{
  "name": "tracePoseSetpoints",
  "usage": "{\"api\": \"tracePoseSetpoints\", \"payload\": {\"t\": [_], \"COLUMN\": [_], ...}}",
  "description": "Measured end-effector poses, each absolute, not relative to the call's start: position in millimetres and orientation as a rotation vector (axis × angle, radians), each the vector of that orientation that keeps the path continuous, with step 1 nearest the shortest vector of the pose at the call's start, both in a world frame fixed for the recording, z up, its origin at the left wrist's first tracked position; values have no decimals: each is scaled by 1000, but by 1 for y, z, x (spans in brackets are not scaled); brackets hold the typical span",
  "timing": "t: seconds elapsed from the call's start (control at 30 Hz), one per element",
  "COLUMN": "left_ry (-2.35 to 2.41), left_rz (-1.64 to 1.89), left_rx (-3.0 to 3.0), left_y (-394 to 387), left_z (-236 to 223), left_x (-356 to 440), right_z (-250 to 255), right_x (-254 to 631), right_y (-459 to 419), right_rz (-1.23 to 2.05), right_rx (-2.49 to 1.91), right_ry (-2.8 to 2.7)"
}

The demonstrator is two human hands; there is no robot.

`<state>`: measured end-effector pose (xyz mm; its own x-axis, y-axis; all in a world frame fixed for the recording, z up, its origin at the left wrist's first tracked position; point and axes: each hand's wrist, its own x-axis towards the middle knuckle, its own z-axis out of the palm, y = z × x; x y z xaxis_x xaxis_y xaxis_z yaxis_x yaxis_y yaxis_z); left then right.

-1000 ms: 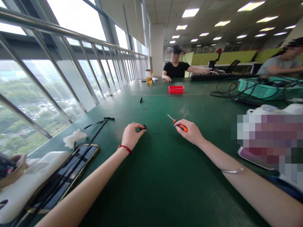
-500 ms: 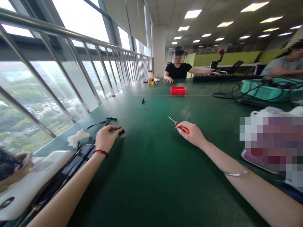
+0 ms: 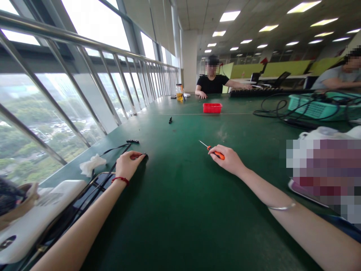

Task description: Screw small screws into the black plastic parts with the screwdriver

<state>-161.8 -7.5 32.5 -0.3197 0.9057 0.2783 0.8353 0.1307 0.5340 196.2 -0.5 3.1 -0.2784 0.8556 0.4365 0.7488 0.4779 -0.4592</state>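
Note:
My left hand (image 3: pixel 128 164) rests on the green table (image 3: pixel 186 195) with its fingers curled over a small black part (image 3: pixel 144 155) at the fingertips. A red string bracelet circles that wrist. My right hand (image 3: pixel 229 160) is closed on an orange-handled screwdriver (image 3: pixel 214 151), whose thin metal shaft points up and left just above the table. Another small black part (image 3: pixel 170 120) lies farther away on the table.
A black strap (image 3: pixel 118 147), a crumpled white tissue (image 3: pixel 91 164) and a phone (image 3: pixel 97 184) lie at the left. A red tray (image 3: pixel 212 108) stands far ahead. A teal basket with cables (image 3: pixel 316 107) is at the right. Two people sit at the far side.
My left hand has slid left across the table with the small black part, from the centre to beside the strap. My right hand with the screwdriver has barely moved.

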Motion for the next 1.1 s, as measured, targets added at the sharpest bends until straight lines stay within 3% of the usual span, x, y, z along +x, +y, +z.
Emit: {"api": "tracePoseSetpoints", "payload": {"t": [1.1], "left_ry": [2324], "left_rz": [884], "left_rx": [1713], "left_y": [-8], "left_z": [34], "left_x": [-158], "right_z": [6], "right_x": [194], "right_y": [-3], "right_rz": [241], "right_rx": [-1375], "right_ry": [-2097]}}
